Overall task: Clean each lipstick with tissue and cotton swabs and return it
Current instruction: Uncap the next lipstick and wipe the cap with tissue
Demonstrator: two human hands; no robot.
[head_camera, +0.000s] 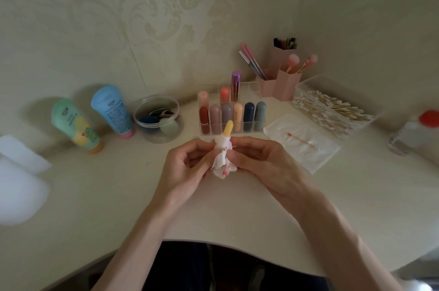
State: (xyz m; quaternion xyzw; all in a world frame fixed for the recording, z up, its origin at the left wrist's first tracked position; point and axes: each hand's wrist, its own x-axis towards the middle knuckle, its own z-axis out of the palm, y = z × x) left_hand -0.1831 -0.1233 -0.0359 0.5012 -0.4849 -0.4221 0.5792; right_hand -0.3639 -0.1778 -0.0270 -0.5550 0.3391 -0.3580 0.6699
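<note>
While both hands meet just above the counter (118,195), they hold a yellow lipstick (228,128) upright between them. Its lower part is wrapped in a crumpled white tissue (222,157) that carries small red smears near the bottom. The left hand (187,164) has its fingers (202,148) curled, with thumb and fingertips clamped on the left side of the tissue. The right hand (263,160) mirrors it, its fingers (242,145) pinching the tissue from the right. Only the lipstick's rounded yellow top shows above the wrap, and I cannot tell whether either hand touches the lipstick itself.

Just behind the hands stands a clear acrylic organizer (251,91). Its front row holds six lipsticks: dark red, mauve, grey-purple, pale orange, navy and grey-green. The back row holds a pink one, a coral one and a taller metallic purple tube (236,85).

To the right of the organizer lies a white sheet (316,160) with a used cotton swab (299,140) on it, one tip stained pink. Behind the sheet, a clear box (316,83) is filled with cotton swabs (332,110), and pink brush holders (286,84) stand beside it near the wall.

To the left of the organizer are a clear round jar (156,136) of makeup sponges, a blue tube (111,110) and a green tube (73,122). At the far right stands a blurred bottle with a red cap (413,129).
</note>
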